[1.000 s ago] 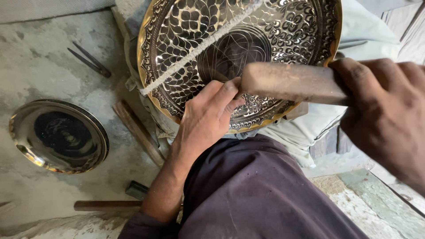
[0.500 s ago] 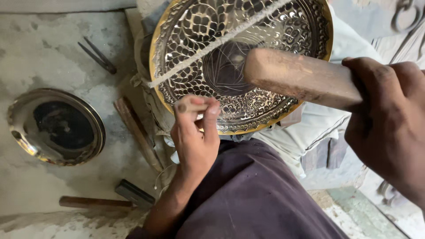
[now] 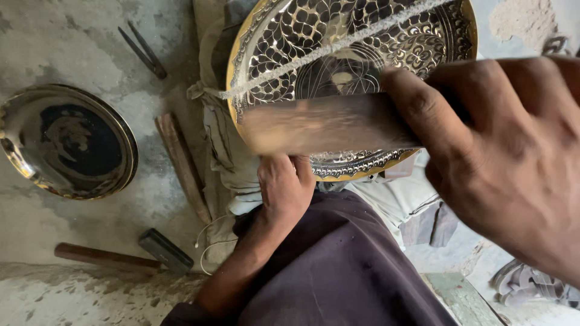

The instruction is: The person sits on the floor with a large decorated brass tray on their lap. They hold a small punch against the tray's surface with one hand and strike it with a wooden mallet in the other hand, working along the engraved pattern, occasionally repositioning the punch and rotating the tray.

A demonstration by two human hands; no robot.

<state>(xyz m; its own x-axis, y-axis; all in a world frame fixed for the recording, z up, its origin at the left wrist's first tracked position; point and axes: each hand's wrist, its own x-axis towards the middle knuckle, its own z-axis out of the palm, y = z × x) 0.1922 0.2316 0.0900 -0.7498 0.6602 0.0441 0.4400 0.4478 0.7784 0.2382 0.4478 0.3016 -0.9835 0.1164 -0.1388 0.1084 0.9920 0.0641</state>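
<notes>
Right hand: closed round wooden mallet (blurred), raised over engraved brass plate propped on the lap. Left hand: fingers curled at the plate's lower rim; what they pinched was hidden. Step judged: chasing; a squarely aimed blow needed next. Concrete floor, left edge: plain brass dish; hammer nearer.

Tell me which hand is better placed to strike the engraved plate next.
The right hand: it grips the wooden mallet, whose blurred head is right over the engraved plate. The left hand sits at the plate's lower rim; whether it holds a tool there cannot be seen.
</notes>
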